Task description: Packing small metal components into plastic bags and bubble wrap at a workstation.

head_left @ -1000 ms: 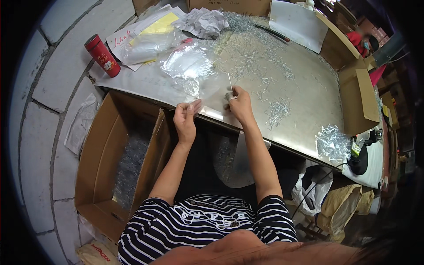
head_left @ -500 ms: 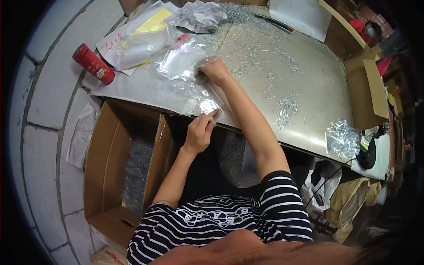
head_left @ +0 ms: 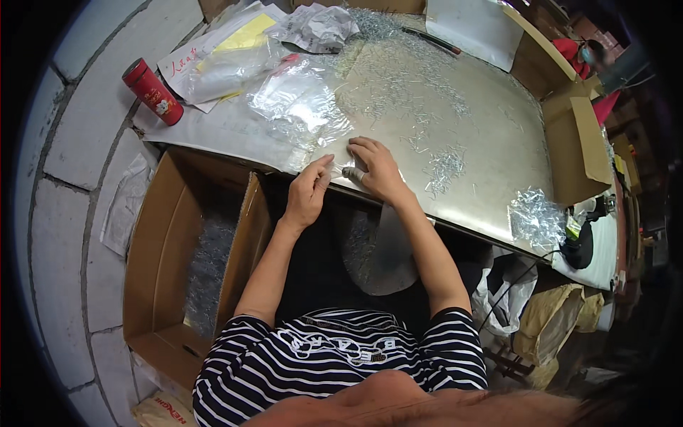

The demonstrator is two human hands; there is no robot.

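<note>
My left hand point(head_left: 306, 192) is at the table's front edge, its thumb and fingers pinched on what looks like a small clear plastic bag point(head_left: 340, 168). Just to its right, my right hand point(head_left: 377, 171) rests on the tabletop with its fingers stretched out. A grey cover sits on its thumb, which points at the bag. Beyond both hands lies a stack of shiny clear plastic bags point(head_left: 295, 99). Short thin metal pins point(head_left: 446, 167) are heaped to the right of my right hand, and more are scattered across the metal tabletop point(head_left: 491, 156).
A red tumbler point(head_left: 152, 92) stands at the left, by papers and crumpled paper point(head_left: 313, 27). An open cardboard box point(head_left: 160, 249) with small clear packets inside is below the table's left. Filled clear packets point(head_left: 537, 217) lie at the right corner. A black pen point(head_left: 432, 40) lies far back.
My right hand has come back from the stack of bags to the front edge, beside my left hand. Its fingers have spread out. My left hand has shifted slightly left.
</note>
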